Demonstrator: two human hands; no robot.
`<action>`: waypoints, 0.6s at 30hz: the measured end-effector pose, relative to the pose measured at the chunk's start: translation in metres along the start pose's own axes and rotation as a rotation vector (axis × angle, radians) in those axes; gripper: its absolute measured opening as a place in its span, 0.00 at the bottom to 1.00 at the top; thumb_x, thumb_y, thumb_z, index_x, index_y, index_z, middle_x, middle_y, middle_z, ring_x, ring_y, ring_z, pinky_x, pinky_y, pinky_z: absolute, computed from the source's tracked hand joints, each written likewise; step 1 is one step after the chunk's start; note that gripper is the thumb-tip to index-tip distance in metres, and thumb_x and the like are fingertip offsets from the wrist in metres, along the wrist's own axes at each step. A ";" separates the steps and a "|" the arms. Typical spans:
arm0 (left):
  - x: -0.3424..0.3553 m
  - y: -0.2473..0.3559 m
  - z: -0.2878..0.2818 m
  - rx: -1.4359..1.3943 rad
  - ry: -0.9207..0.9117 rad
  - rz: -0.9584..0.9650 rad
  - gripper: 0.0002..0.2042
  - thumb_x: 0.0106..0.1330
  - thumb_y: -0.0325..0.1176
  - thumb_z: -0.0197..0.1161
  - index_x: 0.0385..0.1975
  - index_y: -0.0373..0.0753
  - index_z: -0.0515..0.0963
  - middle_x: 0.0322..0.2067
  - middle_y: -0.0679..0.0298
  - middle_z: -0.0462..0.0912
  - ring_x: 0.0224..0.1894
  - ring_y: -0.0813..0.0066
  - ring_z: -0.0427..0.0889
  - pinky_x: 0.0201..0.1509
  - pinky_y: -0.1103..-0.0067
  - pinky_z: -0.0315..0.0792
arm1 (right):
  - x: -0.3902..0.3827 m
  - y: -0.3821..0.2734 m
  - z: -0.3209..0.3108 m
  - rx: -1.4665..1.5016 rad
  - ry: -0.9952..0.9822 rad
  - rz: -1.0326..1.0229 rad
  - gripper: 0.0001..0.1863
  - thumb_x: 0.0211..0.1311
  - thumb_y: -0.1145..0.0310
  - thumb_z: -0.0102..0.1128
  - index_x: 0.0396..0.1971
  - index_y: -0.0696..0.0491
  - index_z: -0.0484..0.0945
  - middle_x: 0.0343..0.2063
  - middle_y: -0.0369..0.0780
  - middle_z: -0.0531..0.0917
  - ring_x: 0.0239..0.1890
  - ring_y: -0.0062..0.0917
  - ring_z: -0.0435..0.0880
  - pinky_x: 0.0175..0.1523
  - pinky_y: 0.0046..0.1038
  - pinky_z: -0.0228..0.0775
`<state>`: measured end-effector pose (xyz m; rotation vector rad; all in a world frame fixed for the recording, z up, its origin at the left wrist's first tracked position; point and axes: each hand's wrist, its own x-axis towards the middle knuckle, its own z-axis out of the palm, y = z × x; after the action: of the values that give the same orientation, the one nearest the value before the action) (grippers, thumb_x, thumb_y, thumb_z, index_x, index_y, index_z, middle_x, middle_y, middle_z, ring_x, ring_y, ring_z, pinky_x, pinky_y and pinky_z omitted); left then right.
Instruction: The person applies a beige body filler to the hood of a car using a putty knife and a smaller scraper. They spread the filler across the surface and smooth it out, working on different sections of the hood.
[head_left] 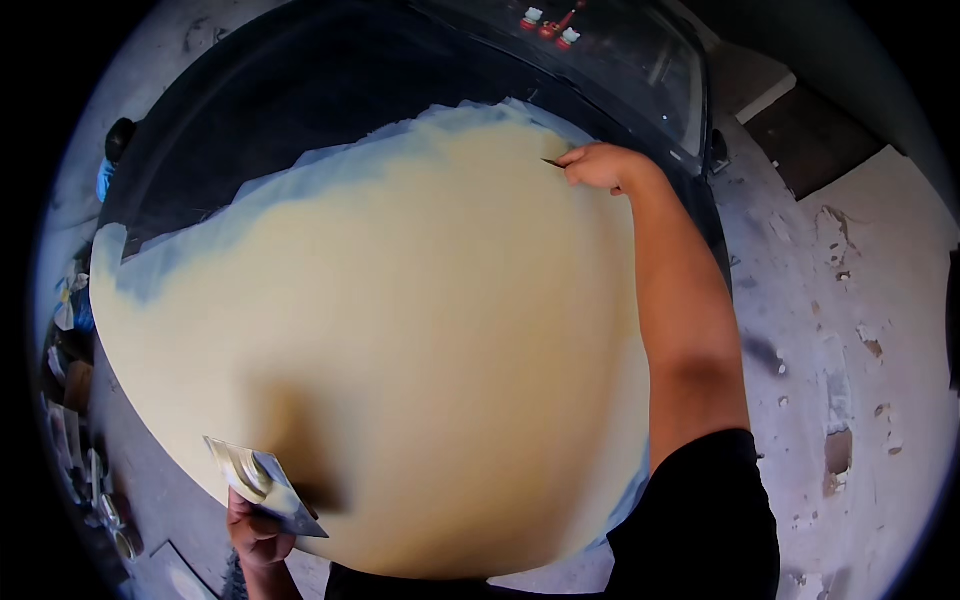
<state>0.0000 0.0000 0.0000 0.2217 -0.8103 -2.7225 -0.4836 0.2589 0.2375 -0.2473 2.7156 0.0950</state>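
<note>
A car hood (430,300) spreads out before me, mostly coated in cream filler with a bluish-grey band along its far edge. Low on the left, my left hand (258,532) is closed round a flat metal putty plate (285,500). A dab of cream putty (247,472) sits on that plate, which is held tilted above the hood and casts a shadow on it. Far to the right, my right hand (603,167) pinches a thin putty scraper (552,163), seen almost edge-on at the coated surface near the windshield. Whether the blade touches the surface I cannot tell.
Bare dark bodywork (330,85) lies beyond the coating. The windshield (610,70) rises at the far right, with small red and white figures (550,25) behind it. Cans and clutter (115,520) line the left floor. A worn, chipped floor (820,330) runs along the right.
</note>
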 end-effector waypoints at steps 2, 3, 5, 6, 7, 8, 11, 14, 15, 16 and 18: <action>0.003 0.000 0.006 -0.039 0.061 0.010 0.38 0.36 0.20 0.50 0.59 0.36 0.64 0.44 0.52 0.78 0.35 0.48 0.82 0.38 0.57 0.80 | -0.003 0.003 0.004 0.017 0.019 0.001 0.31 0.50 0.60 0.54 0.59 0.34 0.71 0.61 0.32 0.70 0.60 0.30 0.66 0.52 0.38 0.67; 0.001 0.000 0.004 -0.042 0.047 -0.001 0.38 0.36 0.19 0.50 0.59 0.36 0.64 0.44 0.52 0.78 0.35 0.48 0.82 0.38 0.57 0.80 | -0.010 0.002 0.007 0.009 0.008 0.006 0.31 0.50 0.61 0.54 0.59 0.34 0.71 0.60 0.32 0.71 0.59 0.29 0.67 0.51 0.37 0.67; -0.002 0.000 0.000 -0.047 0.018 -0.020 0.38 0.36 0.19 0.50 0.59 0.36 0.64 0.44 0.52 0.78 0.35 0.48 0.82 0.38 0.56 0.80 | -0.024 0.000 0.014 -0.006 -0.014 0.013 0.30 0.50 0.61 0.54 0.59 0.34 0.72 0.59 0.33 0.72 0.57 0.28 0.69 0.50 0.35 0.68; -0.002 0.002 -0.001 -0.029 0.017 -0.034 0.38 0.37 0.19 0.50 0.59 0.36 0.64 0.43 0.52 0.78 0.35 0.49 0.82 0.38 0.58 0.80 | -0.030 0.001 0.018 0.002 -0.002 0.018 0.30 0.50 0.61 0.54 0.59 0.34 0.72 0.58 0.32 0.73 0.56 0.28 0.69 0.49 0.34 0.68; -0.002 0.001 -0.005 -0.028 0.011 -0.038 0.38 0.37 0.19 0.50 0.60 0.36 0.63 0.43 0.53 0.78 0.35 0.50 0.82 0.38 0.58 0.80 | -0.035 0.001 0.022 0.009 0.010 0.022 0.30 0.50 0.61 0.54 0.59 0.34 0.72 0.57 0.32 0.73 0.55 0.27 0.70 0.48 0.33 0.68; -0.001 -0.001 -0.013 -0.027 0.005 -0.041 0.38 0.37 0.19 0.49 0.60 0.37 0.63 0.43 0.53 0.78 0.35 0.50 0.82 0.37 0.59 0.80 | -0.040 0.002 0.025 0.016 0.022 0.027 0.30 0.49 0.61 0.54 0.58 0.34 0.72 0.57 0.32 0.74 0.55 0.27 0.70 0.48 0.32 0.68; -0.001 0.001 -0.014 -0.025 -0.004 -0.059 0.39 0.38 0.18 0.49 0.61 0.37 0.61 0.45 0.54 0.77 0.38 0.54 0.81 0.39 0.62 0.80 | -0.051 0.001 0.038 0.028 0.005 0.060 0.30 0.49 0.61 0.54 0.58 0.34 0.73 0.56 0.32 0.75 0.53 0.25 0.71 0.46 0.31 0.68; 0.004 0.006 -0.010 -0.037 -0.094 -0.095 0.40 0.38 0.18 0.49 0.62 0.35 0.60 0.49 0.55 0.75 0.45 0.58 0.78 0.49 0.65 0.76 | -0.066 0.001 0.048 0.054 -0.016 0.076 0.30 0.49 0.61 0.53 0.58 0.35 0.73 0.55 0.32 0.75 0.52 0.24 0.71 0.46 0.30 0.67; 0.005 0.007 -0.009 -0.042 -0.114 -0.100 0.40 0.38 0.18 0.48 0.62 0.35 0.60 0.50 0.56 0.75 0.47 0.58 0.77 0.52 0.66 0.74 | -0.072 0.001 0.051 0.069 -0.023 0.064 0.30 0.49 0.62 0.53 0.58 0.36 0.73 0.54 0.32 0.76 0.51 0.24 0.72 0.46 0.30 0.67; 0.006 0.008 -0.007 -0.048 -0.134 -0.106 0.40 0.38 0.17 0.48 0.63 0.35 0.59 0.50 0.56 0.74 0.50 0.59 0.76 0.55 0.66 0.72 | -0.079 0.000 0.054 0.083 -0.029 0.052 0.30 0.49 0.62 0.53 0.58 0.36 0.73 0.54 0.32 0.76 0.51 0.24 0.72 0.46 0.30 0.67; 0.006 0.009 -0.004 -0.055 -0.139 -0.113 0.41 0.37 0.18 0.47 0.63 0.34 0.59 0.51 0.56 0.74 0.51 0.60 0.75 0.58 0.68 0.70 | -0.091 0.000 0.061 0.103 -0.039 0.032 0.30 0.49 0.62 0.53 0.57 0.37 0.74 0.54 0.32 0.76 0.50 0.23 0.72 0.47 0.29 0.67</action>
<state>-0.0028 -0.0116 0.0016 0.0684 -0.7799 -2.8886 -0.3778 0.2800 0.2185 -0.1707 2.6767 -0.0312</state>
